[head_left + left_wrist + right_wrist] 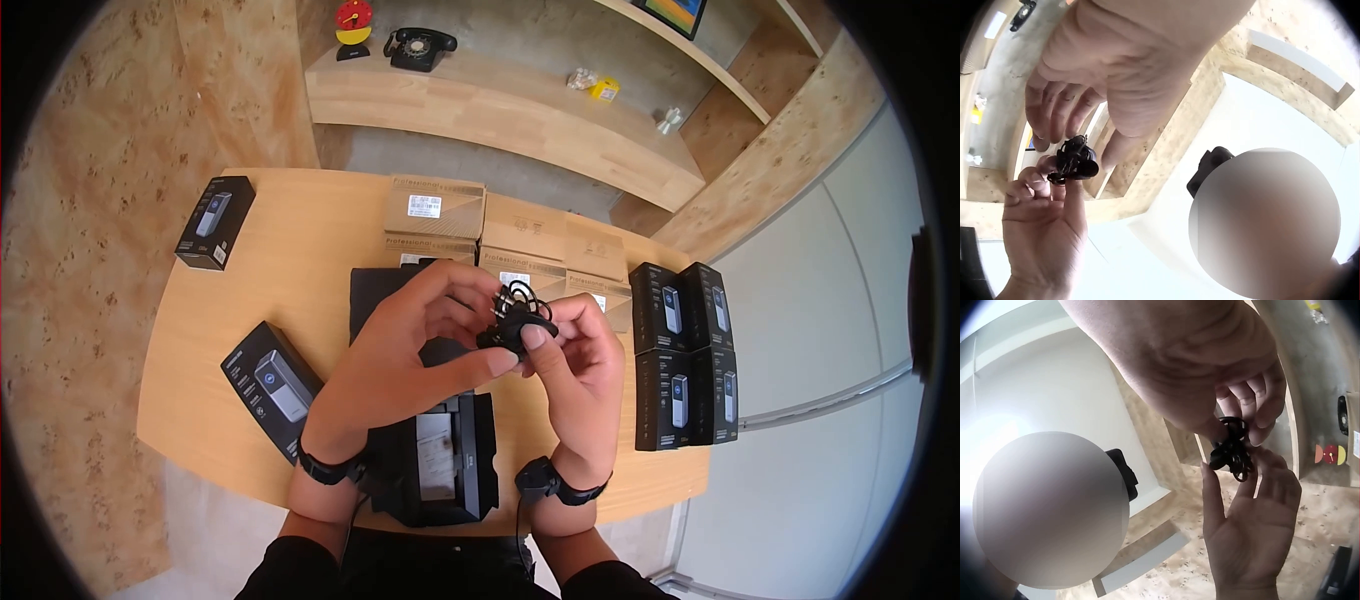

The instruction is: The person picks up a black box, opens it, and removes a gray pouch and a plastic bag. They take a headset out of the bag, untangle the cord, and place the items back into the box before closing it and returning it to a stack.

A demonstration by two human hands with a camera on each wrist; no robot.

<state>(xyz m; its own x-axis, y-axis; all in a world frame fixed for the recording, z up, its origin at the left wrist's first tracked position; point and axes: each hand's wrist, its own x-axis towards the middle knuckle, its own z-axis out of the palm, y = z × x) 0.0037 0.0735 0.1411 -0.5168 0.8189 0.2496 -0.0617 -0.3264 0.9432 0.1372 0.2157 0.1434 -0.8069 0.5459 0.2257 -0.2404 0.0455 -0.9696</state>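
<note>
The right hand (578,375) pinches a black cable bundle (520,322) near the middle of the head view, thumb pressed flat on its near face with fingers behind. The left hand (395,350) is spread loosely around the other side, fingers gently curved and thumb stretched out to the bundle's lower left edge. From the left wrist there seems to be a slim gap between that thumb and the bundle, while the fingertips come up against its top; how firmly they touch I can't tell.

Only the head view gives me the table (190,320): an open black box (484,450) at lower centre with a pale insert (436,457) in it, a closed black box (270,388) tilted at left, another box (216,222) at upper left, four black boxes (662,305) grouped at right, and cardboard boxes (435,208) stacked at upper centre. The wrist views instead look up past the palms to pale upper surfaces and a large blurred patch (1264,224), at lower right from the left wrist and lower left from the right.

The bundle is compact, so its long axis is faint. In both wrist views it runs roughly up and down. In the head view it slants from lower left to upper right, its thin loops pointing toward the top of the frame; I can't make out a clear plug end.
</note>
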